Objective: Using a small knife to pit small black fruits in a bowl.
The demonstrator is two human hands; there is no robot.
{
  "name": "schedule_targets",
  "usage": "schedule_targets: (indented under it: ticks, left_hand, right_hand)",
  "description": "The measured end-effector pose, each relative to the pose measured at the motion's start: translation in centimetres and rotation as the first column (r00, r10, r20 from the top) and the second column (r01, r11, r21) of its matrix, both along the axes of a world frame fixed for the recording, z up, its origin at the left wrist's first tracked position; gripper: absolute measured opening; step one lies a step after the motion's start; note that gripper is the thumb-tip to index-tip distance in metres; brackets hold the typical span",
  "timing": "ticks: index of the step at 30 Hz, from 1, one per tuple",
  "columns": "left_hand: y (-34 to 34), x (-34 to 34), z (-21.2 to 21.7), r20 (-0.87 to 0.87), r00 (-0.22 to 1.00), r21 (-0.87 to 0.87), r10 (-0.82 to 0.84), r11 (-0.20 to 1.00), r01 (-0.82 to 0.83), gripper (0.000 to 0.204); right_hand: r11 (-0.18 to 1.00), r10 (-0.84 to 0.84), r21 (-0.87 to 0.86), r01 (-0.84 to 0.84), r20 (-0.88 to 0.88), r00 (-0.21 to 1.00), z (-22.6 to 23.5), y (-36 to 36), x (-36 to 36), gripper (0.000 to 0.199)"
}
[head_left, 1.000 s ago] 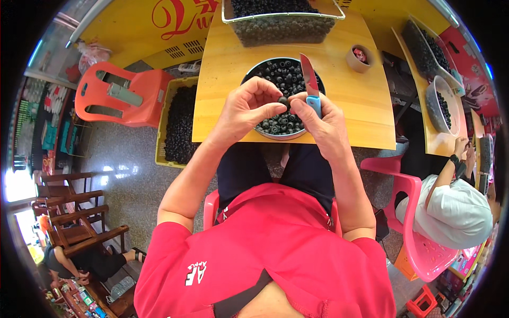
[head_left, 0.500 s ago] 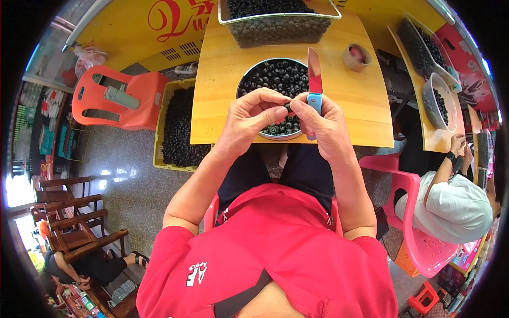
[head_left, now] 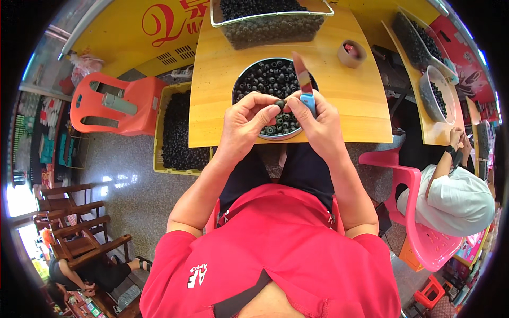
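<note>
My left hand (head_left: 245, 124) pinches a small black round piece (head_left: 280, 104) between thumb and fingertips. My right hand (head_left: 319, 123) is closed around the blue handle of a knife (head_left: 302, 74), its blade pointing up and away from me. The right thumb and fingertip also meet the right side of the black piece. Beneath both hands stands a round metal-rimmed bowl (head_left: 234, 91), filled with many similar black pieces (head_left: 270, 79), several showing a hollow end. The wrists hide part of its near rim.
On the wooden table (head_left: 347, 95) are a clear bin (head_left: 275, 33) of black pieces and a roll of tape (head_left: 352, 53) with something red inside. A yellow crate (head_left: 159, 132) of pieces and an orange chair (head_left: 114, 106) stand left. Another person (head_left: 450, 196) sits right on a pink chair (head_left: 405, 212).
Both hands have shifted slightly left. The knife blade now tilts left instead of standing upright. The black piece shows more plainly between the fingers.
</note>
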State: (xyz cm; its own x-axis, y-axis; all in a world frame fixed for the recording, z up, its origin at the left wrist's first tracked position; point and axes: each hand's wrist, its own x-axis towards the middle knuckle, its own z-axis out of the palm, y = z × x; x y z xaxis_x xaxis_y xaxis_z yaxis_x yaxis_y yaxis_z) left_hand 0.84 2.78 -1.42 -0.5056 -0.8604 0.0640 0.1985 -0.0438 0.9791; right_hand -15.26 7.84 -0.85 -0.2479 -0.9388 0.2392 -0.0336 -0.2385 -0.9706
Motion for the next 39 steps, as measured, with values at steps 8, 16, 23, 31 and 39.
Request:
schedule_targets:
  ticks: [8,16,23,31,39]
  left_hand:
    - [-0.2,0.1,-0.3,-0.084,0.996,-0.035,0.01,0.999,-0.013,0.016]
    - [-0.4,-0.1,-0.9,-0.127,0.992,-0.028,-0.002,1.0,-0.002,0.016]
    - [-0.2,0.2,0.2,-0.242,0.962,-0.108,-0.126,0.989,0.103,0.015]
    - [-0.6,0.3,-0.6,-0.158,0.987,-0.123,0.007,0.992,-0.027,0.016]
    - [0.0,0.1,-0.4,-0.043,0.99,-0.462,0.135,0.876,-0.14,0.022]
  right_hand:
    - [0.972,-0.135,-0.232,-0.018,-0.623,0.771,0.7,0.3,-0.3,0.011]
    - [0.97,-0.172,-0.244,0.002,-0.679,0.714,0.4,0.1,-0.4,0.012]
    - [0.983,-0.175,-0.165,0.075,-0.757,0.63,-1.1,-0.5,-1.3,0.009]
    - [0.986,0.151,0.073,-0.15,-0.011,0.988,2.0,-0.2,-0.3,0.018]
    - [0.972,0.127,0.168,-0.166,0.223,0.967,1.8,0.1,0.4,0.018]
